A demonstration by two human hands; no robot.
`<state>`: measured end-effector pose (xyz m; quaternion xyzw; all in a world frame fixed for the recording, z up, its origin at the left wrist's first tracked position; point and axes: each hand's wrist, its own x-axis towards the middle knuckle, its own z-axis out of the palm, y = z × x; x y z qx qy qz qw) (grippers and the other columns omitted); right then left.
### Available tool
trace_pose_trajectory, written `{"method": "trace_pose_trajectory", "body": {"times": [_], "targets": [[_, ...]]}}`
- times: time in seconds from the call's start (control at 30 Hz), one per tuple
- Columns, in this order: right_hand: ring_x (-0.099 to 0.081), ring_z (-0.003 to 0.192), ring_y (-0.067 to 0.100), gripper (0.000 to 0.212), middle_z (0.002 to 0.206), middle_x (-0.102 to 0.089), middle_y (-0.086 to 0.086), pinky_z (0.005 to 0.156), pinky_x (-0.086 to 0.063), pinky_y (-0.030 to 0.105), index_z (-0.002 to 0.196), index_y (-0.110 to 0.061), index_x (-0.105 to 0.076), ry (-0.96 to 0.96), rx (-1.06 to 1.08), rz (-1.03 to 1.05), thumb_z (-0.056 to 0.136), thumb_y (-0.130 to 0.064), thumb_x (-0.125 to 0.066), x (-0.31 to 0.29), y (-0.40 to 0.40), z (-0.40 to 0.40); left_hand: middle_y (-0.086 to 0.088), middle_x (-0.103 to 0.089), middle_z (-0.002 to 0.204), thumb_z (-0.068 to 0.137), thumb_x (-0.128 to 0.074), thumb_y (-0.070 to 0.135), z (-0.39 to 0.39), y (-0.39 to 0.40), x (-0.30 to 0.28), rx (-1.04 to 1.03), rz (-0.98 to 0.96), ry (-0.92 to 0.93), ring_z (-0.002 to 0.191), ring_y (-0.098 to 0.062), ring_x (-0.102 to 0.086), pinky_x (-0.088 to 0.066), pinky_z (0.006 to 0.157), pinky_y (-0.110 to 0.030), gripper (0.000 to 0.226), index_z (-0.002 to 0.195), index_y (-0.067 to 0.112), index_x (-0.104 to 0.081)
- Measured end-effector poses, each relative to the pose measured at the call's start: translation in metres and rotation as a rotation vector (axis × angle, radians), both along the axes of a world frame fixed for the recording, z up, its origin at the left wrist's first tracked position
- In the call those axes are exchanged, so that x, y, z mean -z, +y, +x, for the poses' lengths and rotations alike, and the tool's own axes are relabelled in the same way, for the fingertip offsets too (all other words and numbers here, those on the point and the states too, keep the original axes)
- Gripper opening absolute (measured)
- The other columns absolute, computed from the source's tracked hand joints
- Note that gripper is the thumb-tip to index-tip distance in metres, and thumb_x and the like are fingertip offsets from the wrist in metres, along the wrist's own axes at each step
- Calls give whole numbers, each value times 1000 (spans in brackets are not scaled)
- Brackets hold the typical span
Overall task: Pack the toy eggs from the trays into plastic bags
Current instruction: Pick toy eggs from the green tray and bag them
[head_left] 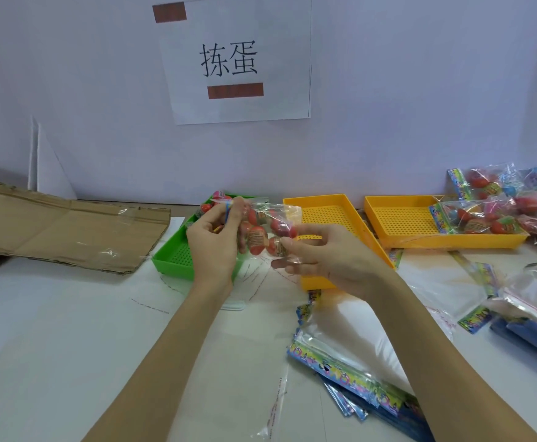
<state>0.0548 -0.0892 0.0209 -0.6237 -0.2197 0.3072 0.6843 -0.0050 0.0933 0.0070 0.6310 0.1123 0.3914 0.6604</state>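
Both hands hold a clear plastic bag [272, 218] with several red toy eggs [257, 239] inside, raised above the table between the green and yellow trays. My left hand [211, 240] pinches the bag's printed top edge. My right hand [327, 253] grips its lower right end. A few more toy eggs [208, 205] lie at the far end of the green tray [171, 255], partly hidden behind my left hand.
Two yellow trays [324, 207] [401, 218] stand to the right. Filled bags [496, 205] pile at the far right. Empty bags [340, 365] lie in front right. Flattened cardboard [63, 231] lies on the left. A paper sign [235, 59] hangs on the wall.
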Motion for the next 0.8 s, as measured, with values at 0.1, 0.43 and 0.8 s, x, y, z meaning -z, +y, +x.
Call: {"method": "trace_pose_trajectory", "body": {"times": [0.1, 0.43, 0.8], "targets": [[-77, 91, 23, 40, 99, -80, 11, 72, -58, 21, 118, -6, -69, -36, 36, 30, 85, -25, -81, 0, 0, 0, -6, -34, 57, 99, -71, 35, 0, 4, 1, -100, 68, -2, 47, -13, -29, -30, 38, -20, 43, 74, 1, -61], [-73, 82, 22, 34, 101, -78, 14, 66, -57, 25, 119, -6, -69, -99, 12, -110, 93, -27, -76, -3, -9, 6, 4, -67, 69, 101, -66, 10, 1, 21, 1, -166, 25, 104, 54, -8, -58, -49, 53, -24, 10, 101, 13, -75], [-72, 111, 28, 79, 136, -58, 25, 82, -61, 26, 163, -10, -16, 350, 718, 887, 99, 7, -60, -10, -20, 18, 2, -55, 137, 94, -76, 35, -1, 4, 7, 138, 794, 472, 127, -16, -51, -43, 107, -31, 17, 106, 23, -80]]}}
